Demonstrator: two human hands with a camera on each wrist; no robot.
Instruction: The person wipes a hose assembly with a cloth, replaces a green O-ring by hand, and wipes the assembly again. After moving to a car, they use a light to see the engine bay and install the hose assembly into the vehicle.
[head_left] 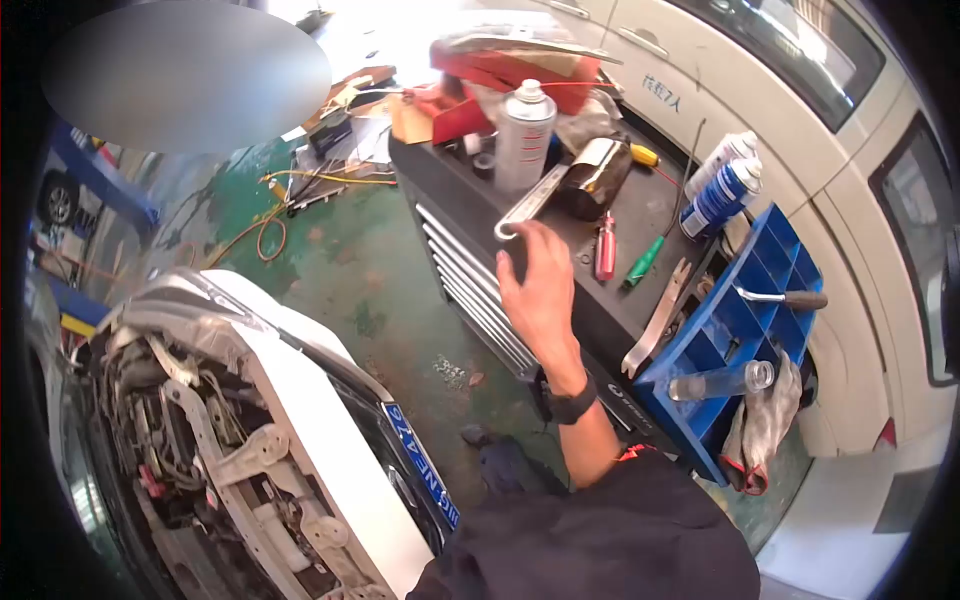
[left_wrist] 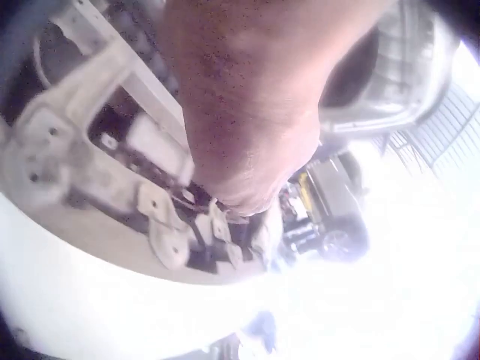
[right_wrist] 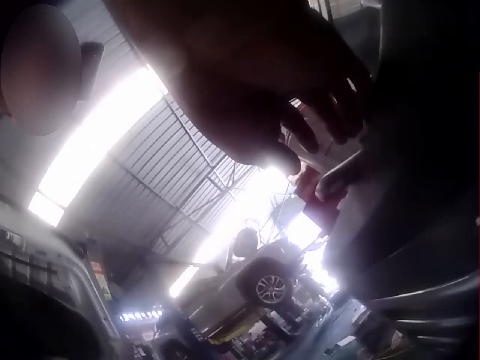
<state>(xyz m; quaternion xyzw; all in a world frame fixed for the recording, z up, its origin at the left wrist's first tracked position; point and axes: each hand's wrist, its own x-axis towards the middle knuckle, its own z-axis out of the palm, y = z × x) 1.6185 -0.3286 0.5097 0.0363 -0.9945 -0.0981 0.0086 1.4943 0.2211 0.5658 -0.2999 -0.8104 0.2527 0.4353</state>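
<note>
Over the near edge of the tool cabinet (head_left: 455, 190), my right hand (head_left: 545, 295) has its fingertips at the ring end of a silver wrench (head_left: 530, 205); whether they touch it is unclear. Its thumb stands apart from the fingers. Dark in the right wrist view, the right hand (right_wrist: 262, 82) has loosely bent, spread fingers, with the wrench end (right_wrist: 341, 176) just beyond them. The left hand (left_wrist: 251, 120) appears only in the left wrist view, in front of the car's exposed front parts (left_wrist: 97, 169); its fingers are hidden.
Spray cans (head_left: 524, 135), a dark bottle (head_left: 595, 180), a red screwdriver (head_left: 606, 248), a green one (head_left: 645, 262) and a pry tool (head_left: 660, 318) stand or lie on the cabinet. A blue tray (head_left: 715, 335) holds a clear bottle (head_left: 722, 381). The opened car (head_left: 335, 430) is at left.
</note>
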